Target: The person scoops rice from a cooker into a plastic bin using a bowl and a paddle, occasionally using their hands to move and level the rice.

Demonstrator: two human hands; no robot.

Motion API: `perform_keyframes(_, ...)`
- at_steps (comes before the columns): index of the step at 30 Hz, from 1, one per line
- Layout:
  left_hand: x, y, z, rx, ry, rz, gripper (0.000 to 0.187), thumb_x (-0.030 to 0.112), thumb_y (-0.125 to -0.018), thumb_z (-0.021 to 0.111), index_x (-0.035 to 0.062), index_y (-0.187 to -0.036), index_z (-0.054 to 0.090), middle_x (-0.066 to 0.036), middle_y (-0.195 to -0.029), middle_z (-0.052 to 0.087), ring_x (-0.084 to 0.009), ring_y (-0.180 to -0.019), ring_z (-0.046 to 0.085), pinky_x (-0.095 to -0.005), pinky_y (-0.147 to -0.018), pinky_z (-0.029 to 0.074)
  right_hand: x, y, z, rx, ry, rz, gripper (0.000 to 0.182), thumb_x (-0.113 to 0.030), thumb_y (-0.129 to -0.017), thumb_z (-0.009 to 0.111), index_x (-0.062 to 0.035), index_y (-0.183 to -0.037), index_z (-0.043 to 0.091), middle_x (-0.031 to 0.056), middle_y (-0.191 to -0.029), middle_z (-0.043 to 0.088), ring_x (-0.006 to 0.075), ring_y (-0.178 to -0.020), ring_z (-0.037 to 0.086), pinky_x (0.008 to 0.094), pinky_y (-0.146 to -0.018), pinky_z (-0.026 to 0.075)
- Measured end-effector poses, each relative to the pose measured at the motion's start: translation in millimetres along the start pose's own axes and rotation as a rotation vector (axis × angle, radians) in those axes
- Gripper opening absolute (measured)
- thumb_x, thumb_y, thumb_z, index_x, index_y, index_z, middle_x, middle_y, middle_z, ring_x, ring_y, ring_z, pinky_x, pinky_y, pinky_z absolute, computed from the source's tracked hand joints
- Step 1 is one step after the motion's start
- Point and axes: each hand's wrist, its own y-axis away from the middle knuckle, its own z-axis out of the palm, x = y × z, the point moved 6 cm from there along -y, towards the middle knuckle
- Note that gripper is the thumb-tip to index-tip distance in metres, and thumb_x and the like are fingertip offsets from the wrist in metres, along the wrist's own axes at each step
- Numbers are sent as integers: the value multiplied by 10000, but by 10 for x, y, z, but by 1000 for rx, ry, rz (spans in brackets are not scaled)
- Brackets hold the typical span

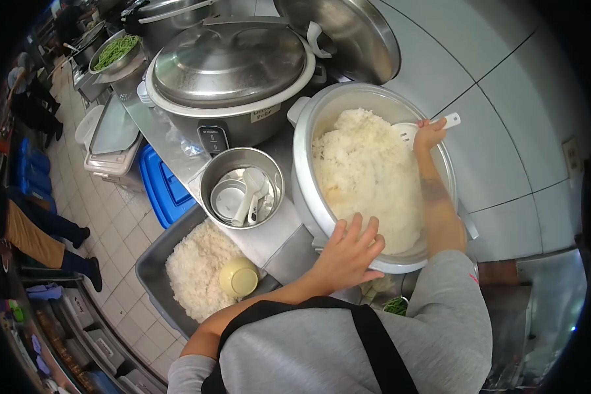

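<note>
A large round pot (303, 157) holds a mound of white rice (368, 174). My right hand (429, 136) is closed around the handle of a white slotted paddle (407, 131), whose blade lies at the rice's upper right edge. Over the pot's near rim is my left hand (356, 253), fingers spread and nothing held. Left of the pot, a steel bowl (207, 172) contains a smaller metal bowl and white scoops (253, 190). Below it, a grey bin (152, 253) holds more rice, with a yellow cup (238, 278) resting on top.
A lidded rice cooker (233, 72) stands behind the steel bowl. A big metal lid (358, 39) leans by the tiled wall. Green beans fill a bowl (117, 54) at upper left. A blue lid (164, 187) lies beside the counter. People stand at far left.
</note>
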Motion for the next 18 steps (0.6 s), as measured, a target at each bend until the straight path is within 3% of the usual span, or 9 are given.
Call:
perform_keyframes(10,17,22,-23,46,-29,28,609,544,-671,631,76,-1045,517,-168,-1226,460,-377,-1115,427,-473,-861,333,-254,291,-198,105,-44,50,440,-374,-989,299,30,-820,344,81,-602,434,168,-474,440,287,-444,420)
perform_keyframes(13,23,27,-16,58,-14,25,619,533,-663,647,57,-1039,523,-175,-1220,458,-380,-1118,424,-475,-880,331,-340,420,-231,1,-55,28,431,-379,-990,292,21,-834,331,69,-577,416,168,-474,436,299,-457,428)
perform_keyframes(15,33,43,-10,67,-11,30,623,535,-659,648,55,-1035,522,-178,-1219,459,-383,-1119,423,-477,-883,330,-343,538,-339,-48,29,152,417,-395,-986,299,-9,-831,329,55,-551,395,163,-463,419,310,-478,447)
perform_keyframes(18,15,43,-1,84,-4,22,621,533,-653,649,52,-1023,523,-185,-1210,463,-387,-1116,424,-478,-886,329,-548,909,-468,-143,48,162,452,-438,-967,328,-14,-813,361,55,-556,402,180,-477,439,339,-513,475)
